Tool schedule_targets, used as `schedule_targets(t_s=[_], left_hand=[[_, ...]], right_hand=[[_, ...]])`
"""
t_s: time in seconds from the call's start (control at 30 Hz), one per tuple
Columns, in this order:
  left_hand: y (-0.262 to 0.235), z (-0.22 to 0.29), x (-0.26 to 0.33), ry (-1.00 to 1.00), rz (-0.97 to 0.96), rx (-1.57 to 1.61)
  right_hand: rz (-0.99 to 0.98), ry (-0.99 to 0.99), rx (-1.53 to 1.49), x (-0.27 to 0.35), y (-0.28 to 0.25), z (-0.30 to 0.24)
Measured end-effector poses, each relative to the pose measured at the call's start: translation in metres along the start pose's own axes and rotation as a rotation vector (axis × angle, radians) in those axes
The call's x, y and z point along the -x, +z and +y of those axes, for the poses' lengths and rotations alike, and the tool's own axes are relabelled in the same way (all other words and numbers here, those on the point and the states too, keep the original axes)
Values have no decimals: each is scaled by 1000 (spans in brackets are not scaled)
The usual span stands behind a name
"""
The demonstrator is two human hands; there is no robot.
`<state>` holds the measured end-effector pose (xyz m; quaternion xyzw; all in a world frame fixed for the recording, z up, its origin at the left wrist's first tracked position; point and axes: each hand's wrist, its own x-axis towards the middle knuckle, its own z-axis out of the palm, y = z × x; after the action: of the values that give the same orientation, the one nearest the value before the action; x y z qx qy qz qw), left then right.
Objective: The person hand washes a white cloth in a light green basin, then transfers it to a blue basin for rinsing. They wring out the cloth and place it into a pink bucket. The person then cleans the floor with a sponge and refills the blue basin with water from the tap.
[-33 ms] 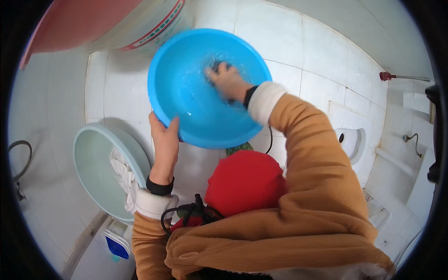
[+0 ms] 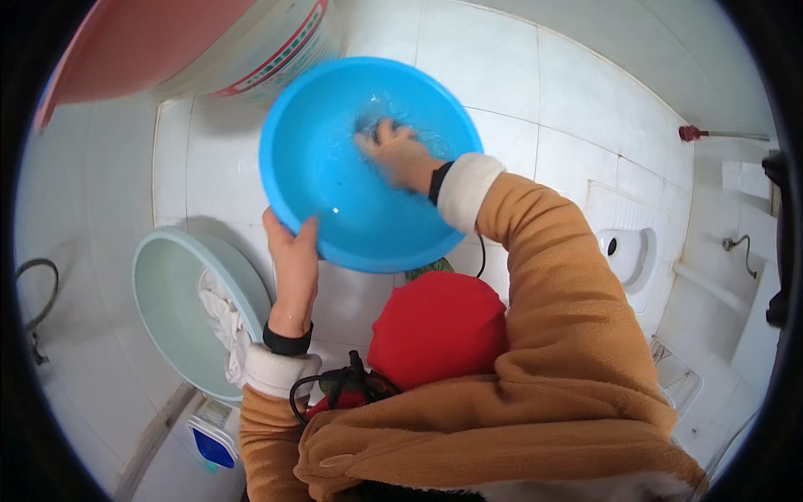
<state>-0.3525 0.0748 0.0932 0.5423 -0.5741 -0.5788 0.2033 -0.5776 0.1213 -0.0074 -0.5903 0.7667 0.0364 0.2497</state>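
While the left hand grasps the near left rim of the blue basin, its thumb at the edge, the right hand reaches inside with fingers partly spread over a dark thing. Blur hides the fingertips, so whether they grip it or only press on it cannot be told. The dark thing lies in rippling water, a little beyond the middle of the blue basin; its kind is unclear.

Since a moment ago, the blue basin has shifted slightly left and toward the person, and both hands have moved along with it. That seems to alter little: the right hand is at the dark thing as before, and the left hand keeps the rim.

Close to the person, red cloth bulges below the blue basin. To the left stands a green basin, with white cloth over its inner right side, and below that a box with a blue patch. Farther right, a squat toilet is set in the tiled floor.

Beyond the blue basin, partly behind a pink basin, a pale pail carries red bands and green print, foreshortened by the angle. No other lettering is legible.
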Motion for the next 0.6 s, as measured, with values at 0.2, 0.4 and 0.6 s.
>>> schedule_targets(t_s=[0.2,0.4,0.6], left_hand=[[-1,29,11,-66,75,185],[66,113,-11,397,-315,-136],[129,113,-5,755,-482,-398]], right_hand=[[146,-154,-165,-16,7,4],[215,141,-529,-34,-14,49],[553,306,-1276,32,21,144]])
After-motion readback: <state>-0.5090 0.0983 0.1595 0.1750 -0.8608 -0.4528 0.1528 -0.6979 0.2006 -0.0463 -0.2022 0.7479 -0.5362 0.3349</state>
